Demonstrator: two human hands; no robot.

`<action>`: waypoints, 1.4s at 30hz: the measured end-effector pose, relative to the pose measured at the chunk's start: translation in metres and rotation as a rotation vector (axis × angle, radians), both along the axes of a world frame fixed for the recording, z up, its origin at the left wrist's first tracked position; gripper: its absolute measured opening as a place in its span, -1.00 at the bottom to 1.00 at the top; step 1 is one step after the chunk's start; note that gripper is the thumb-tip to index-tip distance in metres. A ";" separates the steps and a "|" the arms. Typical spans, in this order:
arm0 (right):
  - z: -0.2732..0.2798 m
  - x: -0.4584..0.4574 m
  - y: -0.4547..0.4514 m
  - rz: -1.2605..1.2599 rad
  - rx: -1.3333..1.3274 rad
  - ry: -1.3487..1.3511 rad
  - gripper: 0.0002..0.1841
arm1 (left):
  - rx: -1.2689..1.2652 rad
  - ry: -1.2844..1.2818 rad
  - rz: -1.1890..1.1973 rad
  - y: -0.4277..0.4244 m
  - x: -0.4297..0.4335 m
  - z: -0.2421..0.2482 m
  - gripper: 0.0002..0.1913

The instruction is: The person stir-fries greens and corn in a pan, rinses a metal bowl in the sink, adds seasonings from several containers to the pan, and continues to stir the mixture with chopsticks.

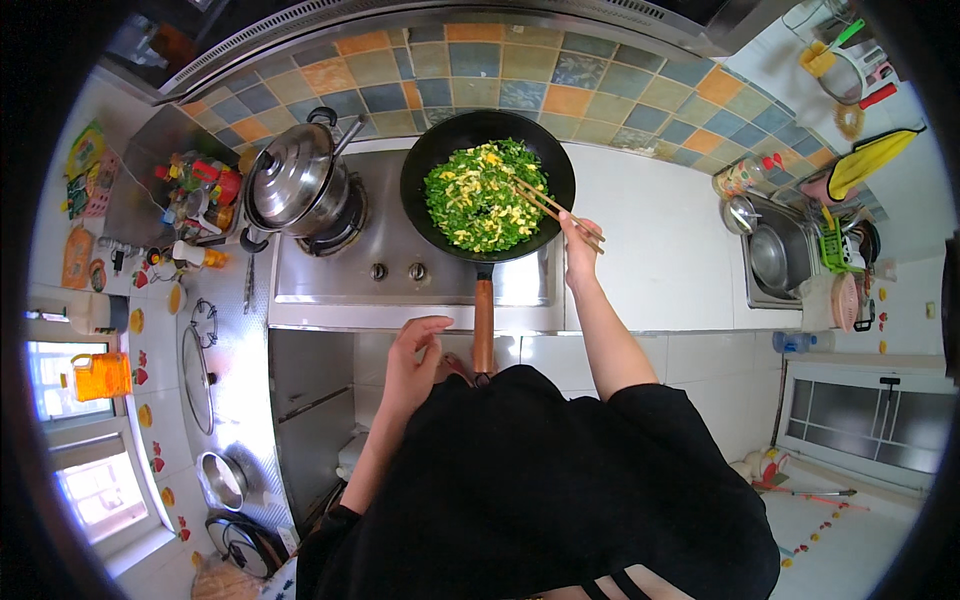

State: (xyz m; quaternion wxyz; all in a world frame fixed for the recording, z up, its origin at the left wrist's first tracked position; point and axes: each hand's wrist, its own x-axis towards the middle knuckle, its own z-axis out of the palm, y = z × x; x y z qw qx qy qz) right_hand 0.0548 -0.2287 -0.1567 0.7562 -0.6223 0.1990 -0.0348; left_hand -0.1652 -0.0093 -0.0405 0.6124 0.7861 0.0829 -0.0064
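My right hand (580, 241) holds a pair of wooden chopsticks (551, 205) at the right rim of a black wok (559, 161). The chopstick tips touch chopped green leaves mixed with yellow and pale bits, which look like egg (484, 199). The wok sits on the right side of a steel gas stove (442, 286), its wooden handle (484, 315) pointing towards my body. My left hand (417, 352) hovers left of the handle, near the counter's front edge, fingers loosely curled and holding nothing.
A lidded steel pot (292, 176) stands on the left burner. Seasoning bottles (214, 184) crowd the left corner. A glass lid (196, 379) and a steel bowl (223, 480) lie on the left counter. White countertop (645, 240) runs right to a steel sink (799, 289).
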 end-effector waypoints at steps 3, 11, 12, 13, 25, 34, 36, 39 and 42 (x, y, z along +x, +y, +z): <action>-0.006 -0.017 -0.008 0.056 0.051 0.047 -0.41 | -0.011 0.000 0.005 0.001 0.003 -0.002 -0.72; 0.033 -0.104 0.002 0.380 0.194 0.032 -0.75 | -0.040 -0.084 0.072 0.008 0.002 -0.005 -0.68; 0.050 -0.109 0.010 0.446 0.181 -0.027 -0.76 | -0.065 -0.092 0.075 0.010 0.004 -0.006 -0.67; 0.063 -0.112 0.019 0.504 0.167 -0.090 -0.77 | -0.093 -0.103 0.072 0.012 0.008 -0.005 -0.66; 0.139 -0.127 0.222 1.186 0.060 -0.385 -0.45 | -0.136 -0.064 0.219 0.144 -0.015 0.006 -0.63; 0.135 -0.162 0.420 1.396 0.002 -0.398 -0.55 | -0.092 -0.136 0.552 0.336 -0.068 -0.003 -0.62; 0.141 -0.165 0.461 1.392 -0.055 -0.430 -0.54 | -0.063 -0.153 0.593 0.376 -0.077 -0.005 -0.63; 0.143 -0.160 0.518 1.373 -0.075 -0.461 -0.53 | -0.023 -0.161 0.659 0.436 -0.078 -0.002 -0.61; 0.145 -0.149 0.562 1.345 -0.121 -0.467 -0.54 | -0.023 -0.214 0.733 0.484 -0.067 0.001 -0.61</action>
